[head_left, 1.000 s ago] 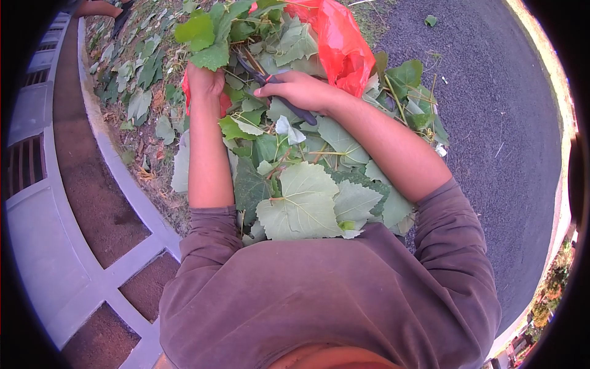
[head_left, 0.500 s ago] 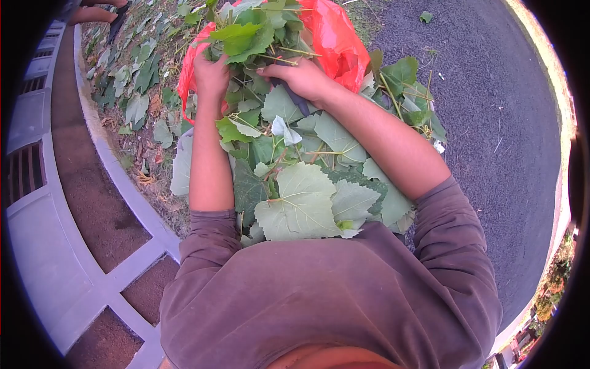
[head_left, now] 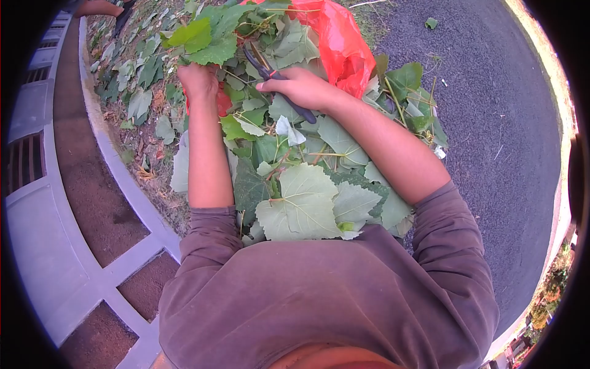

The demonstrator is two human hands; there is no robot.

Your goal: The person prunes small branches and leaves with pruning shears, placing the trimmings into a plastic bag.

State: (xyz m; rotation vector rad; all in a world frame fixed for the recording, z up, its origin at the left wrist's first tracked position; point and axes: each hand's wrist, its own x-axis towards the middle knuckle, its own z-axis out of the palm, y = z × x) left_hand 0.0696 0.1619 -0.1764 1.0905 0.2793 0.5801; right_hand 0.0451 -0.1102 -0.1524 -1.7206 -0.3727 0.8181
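Note:
My right hand (head_left: 295,89) is closed around pruning shears (head_left: 303,112) with dark handles and a bit of red. Their blades are apart and point up and left among the leaves. My left hand (head_left: 200,84) is closed at the base of a bright green leafy cutting (head_left: 212,37); the leaves hide part of its fingers. Beyond my right hand a red plastic bag (head_left: 344,52) stands open around more leaves. Below both hands lies a heap of large pale green lobed leaves (head_left: 301,200), close against my shirt.
Fallen leaves (head_left: 138,101) cover the ground on the left, beside a pale concrete kerb (head_left: 114,147) and a drain grate (head_left: 27,161). Dark asphalt (head_left: 491,123) lies to the right. Part of another person's arm (head_left: 98,8) shows at the upper left.
My left hand has moved left and slightly down with the leafy cutting, away from my right hand. My right hand has shifted slightly down, and the shears' blades now show.

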